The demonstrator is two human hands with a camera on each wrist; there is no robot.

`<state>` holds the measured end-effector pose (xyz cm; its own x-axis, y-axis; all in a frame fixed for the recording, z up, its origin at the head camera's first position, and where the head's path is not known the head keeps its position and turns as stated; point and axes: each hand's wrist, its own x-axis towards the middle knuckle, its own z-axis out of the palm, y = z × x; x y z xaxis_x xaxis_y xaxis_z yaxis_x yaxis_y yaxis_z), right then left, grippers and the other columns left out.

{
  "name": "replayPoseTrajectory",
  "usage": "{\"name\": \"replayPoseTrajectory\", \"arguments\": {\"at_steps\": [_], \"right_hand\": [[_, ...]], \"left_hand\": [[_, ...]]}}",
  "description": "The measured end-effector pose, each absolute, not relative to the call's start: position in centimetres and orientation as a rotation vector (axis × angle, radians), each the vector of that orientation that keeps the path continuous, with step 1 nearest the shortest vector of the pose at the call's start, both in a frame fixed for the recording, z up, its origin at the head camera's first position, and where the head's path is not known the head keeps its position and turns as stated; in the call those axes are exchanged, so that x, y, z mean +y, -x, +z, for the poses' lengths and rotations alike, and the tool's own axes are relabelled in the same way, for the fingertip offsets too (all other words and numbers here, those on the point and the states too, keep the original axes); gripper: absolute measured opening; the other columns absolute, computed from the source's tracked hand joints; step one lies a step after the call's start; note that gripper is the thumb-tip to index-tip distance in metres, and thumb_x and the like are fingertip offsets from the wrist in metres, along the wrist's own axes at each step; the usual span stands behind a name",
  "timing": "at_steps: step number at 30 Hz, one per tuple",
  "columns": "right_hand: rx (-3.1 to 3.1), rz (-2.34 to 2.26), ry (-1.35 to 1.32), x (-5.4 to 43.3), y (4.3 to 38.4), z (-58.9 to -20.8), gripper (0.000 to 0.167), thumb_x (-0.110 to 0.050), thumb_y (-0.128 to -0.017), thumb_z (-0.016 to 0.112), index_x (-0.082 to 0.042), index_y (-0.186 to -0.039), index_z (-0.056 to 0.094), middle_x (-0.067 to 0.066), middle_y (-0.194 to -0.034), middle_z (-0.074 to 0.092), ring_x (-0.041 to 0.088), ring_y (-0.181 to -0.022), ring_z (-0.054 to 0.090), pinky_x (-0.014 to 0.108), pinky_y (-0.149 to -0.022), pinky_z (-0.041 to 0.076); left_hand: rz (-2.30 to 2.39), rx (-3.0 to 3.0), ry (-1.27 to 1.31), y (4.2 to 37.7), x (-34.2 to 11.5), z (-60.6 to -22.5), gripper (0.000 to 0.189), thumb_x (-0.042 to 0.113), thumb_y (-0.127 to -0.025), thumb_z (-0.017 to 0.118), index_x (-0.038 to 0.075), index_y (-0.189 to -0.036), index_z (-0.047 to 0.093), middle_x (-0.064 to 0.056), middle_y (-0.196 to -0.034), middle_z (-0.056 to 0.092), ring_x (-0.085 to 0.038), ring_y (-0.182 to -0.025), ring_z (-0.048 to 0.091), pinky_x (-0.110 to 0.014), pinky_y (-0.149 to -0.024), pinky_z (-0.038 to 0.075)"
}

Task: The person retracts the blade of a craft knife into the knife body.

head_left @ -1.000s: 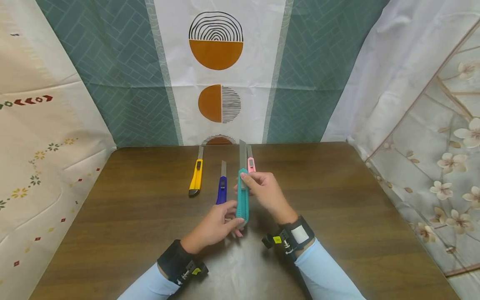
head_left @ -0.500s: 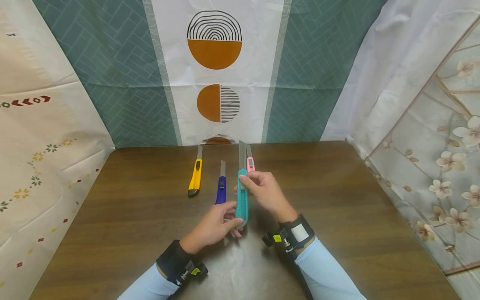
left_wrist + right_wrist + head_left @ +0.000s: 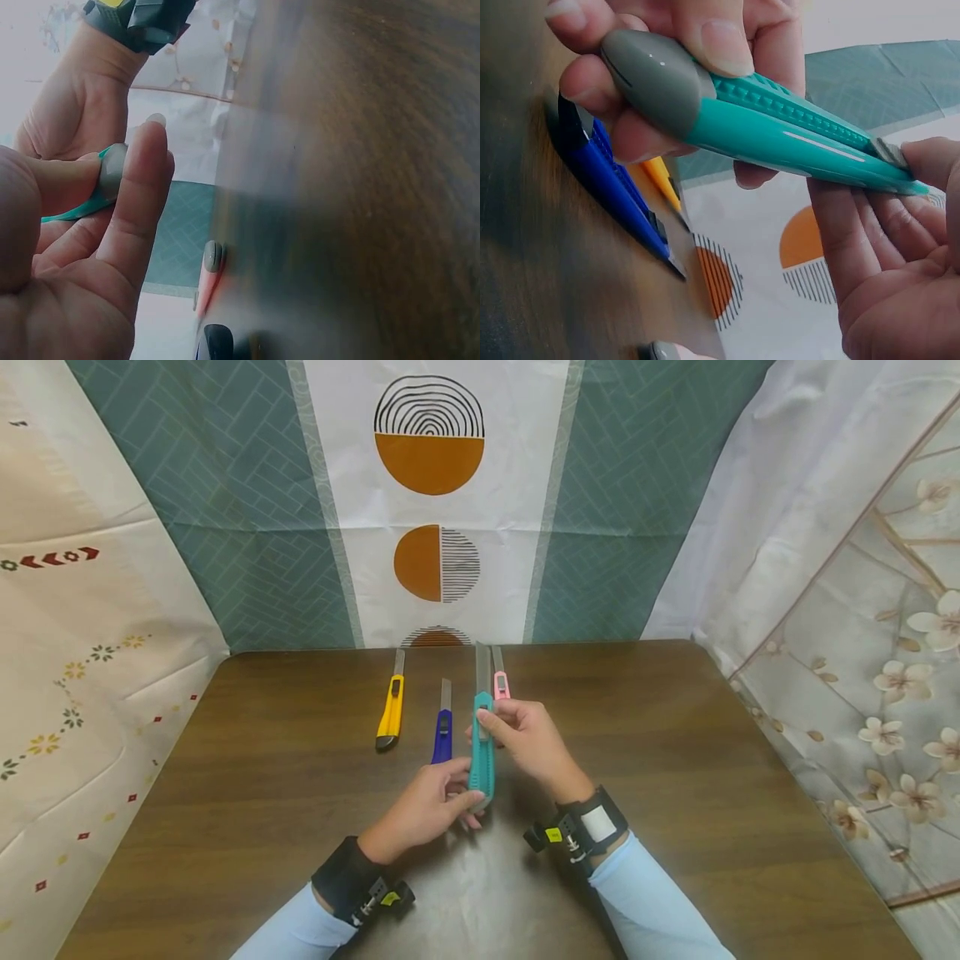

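Teal cutter (image 3: 481,768): raised above the wooden worktop (image 3: 637,768), between my two grips, blade (image 3: 483,670) out and pointing away from me.
Left grip (image 3: 423,802): pinches the cutter between thumb and fingers beside its grey end cap (image 3: 656,82).
Right grip (image 3: 536,747): grasps it farther up, my thumb at the slider (image 3: 889,153).
Blue cutter (image 3: 443,735): lies just beyond my left grip, blade out.
Yellow cutter (image 3: 391,706): lies farther left.
Pink cutter (image 3: 502,685): lies beyond my right grip, partly hidden.

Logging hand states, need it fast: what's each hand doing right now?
Left hand: holding the teal cutter at its grey end cap.
Right hand: holding the same cutter near its slider.
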<state>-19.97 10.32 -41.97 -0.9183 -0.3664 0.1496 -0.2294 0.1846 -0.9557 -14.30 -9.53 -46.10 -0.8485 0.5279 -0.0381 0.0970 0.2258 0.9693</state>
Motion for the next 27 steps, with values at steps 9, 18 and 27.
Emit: {"name": "replayPoseTrajectory", "arguments": {"at_steps": [9, 18, 27], "right_hand": [[2.393, -1.745, 0.339, 10.64, 20.20, -41.72, 0.047, -0.058, -0.094, 0.067, -0.014, -0.100, 0.080, 0.002, -0.087, 0.079, 0.037, -0.085, 0.071, 0.042, -0.070, 0.061], [2.401, -1.743, 0.427, 10.71, 20.00, -41.31, 0.035, -0.048, -0.097, 0.068, -0.015, -0.100, 0.081, 0.001, -0.088, 0.080, 0.022, -0.080, 0.067, 0.040, -0.070, 0.061], [2.393, -1.768, 0.464, 10.55, 19.95, -41.47, 0.033, -0.045, -0.094, 0.072, -0.013, -0.102, 0.079, 0.003, -0.089, 0.078, 0.023, -0.082, 0.071, 0.058, -0.081, 0.062]], "left_hand": [[1.644, 2.134, -0.579, 14.22, -9.30, -46.12, 0.042, 0.012, -0.101, 0.065, 0.005, -0.141, 0.052, -0.016, -0.116, 0.073, -0.028, -0.085, 0.076, -0.030, -0.076, 0.065], [1.663, 2.109, -0.577, 14.23, -9.22, -45.85, 0.042, 0.010, -0.101, 0.064, 0.003, -0.141, 0.052, -0.017, -0.115, 0.072, -0.035, -0.090, 0.076, -0.031, -0.076, 0.065], [1.654, 2.124, -0.569, 14.13, -9.33, -45.62, 0.044, 0.010, -0.101, 0.064, 0.003, -0.142, 0.051, -0.017, -0.116, 0.072, -0.035, -0.090, 0.076, -0.030, -0.077, 0.065]]}}
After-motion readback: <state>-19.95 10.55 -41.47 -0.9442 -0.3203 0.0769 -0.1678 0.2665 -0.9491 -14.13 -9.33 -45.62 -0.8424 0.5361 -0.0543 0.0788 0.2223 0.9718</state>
